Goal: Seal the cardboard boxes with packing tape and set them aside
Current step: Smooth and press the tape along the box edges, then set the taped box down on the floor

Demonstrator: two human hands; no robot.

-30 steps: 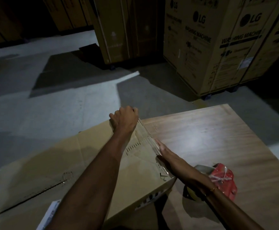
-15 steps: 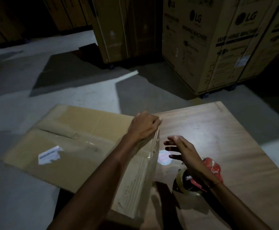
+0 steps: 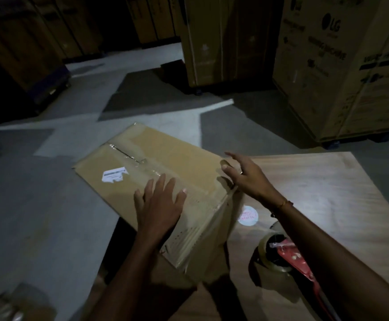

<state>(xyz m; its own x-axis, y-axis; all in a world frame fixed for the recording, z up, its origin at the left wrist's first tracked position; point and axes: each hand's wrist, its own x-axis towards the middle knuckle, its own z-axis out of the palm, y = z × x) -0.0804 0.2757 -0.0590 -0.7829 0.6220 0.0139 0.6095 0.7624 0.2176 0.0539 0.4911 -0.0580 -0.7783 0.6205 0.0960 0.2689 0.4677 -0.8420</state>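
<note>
Box [image 3: 165, 163] is flipped over now, taped seam up! My left hand [image 3: 158, 205] presses flat on it, right hand [image 3: 246, 174] released, fingers spread at the edge. Next, set it aside.

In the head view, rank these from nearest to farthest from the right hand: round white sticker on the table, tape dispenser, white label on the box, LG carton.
From the right hand:
1. Round white sticker, on the table just below the hand.
2. Tape dispenser, nearer the camera, under the right forearm.
3. White label, far left on the box top.
4. LG carton, on the floor behind the table, upper right.
</note>
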